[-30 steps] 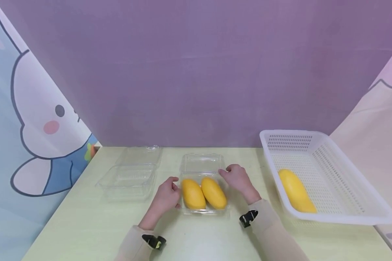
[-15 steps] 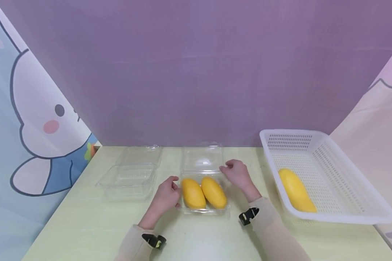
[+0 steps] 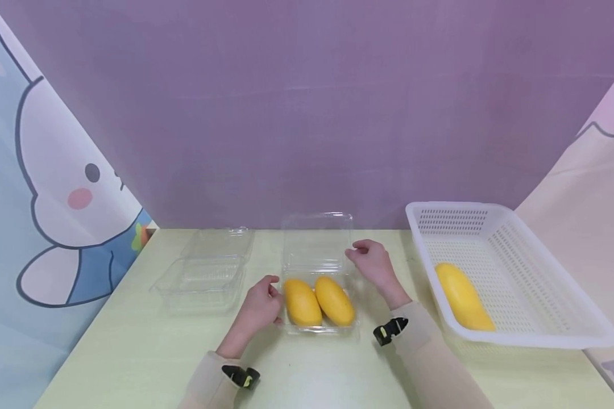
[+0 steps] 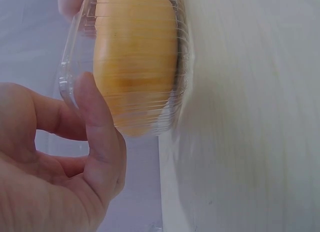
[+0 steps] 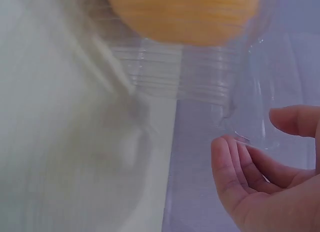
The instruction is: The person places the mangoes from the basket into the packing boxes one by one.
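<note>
Two yellow mangoes point(image 3: 303, 303) lie side by side in a clear plastic clamshell container point(image 3: 319, 329) at the middle of the table. My left hand point(image 3: 258, 304) holds the container's left rim; in the left wrist view its fingers point(image 4: 92, 99) lie at the ribbed side wall, a mango showing through it. The container's lid point(image 3: 317, 244) stands raised at the back, tilted against the purple backdrop in view. My right hand point(image 3: 374, 265) has its thumb and curved fingers about the lid's right edge, which runs between them in the right wrist view.
Another open clear clamshell container point(image 3: 204, 278) stands to the left. On the right is a white perforated plastic basket point(image 3: 532, 339) with one mango point(image 3: 463, 296) in it. A purple backdrop point(image 3: 297, 113) rises behind the table's far edge point(image 3: 384, 232).
The lid has swung upward from its low position behind the container, its top edge rising. My right hand has moved up and away along with it. The left hand stays in place.
</note>
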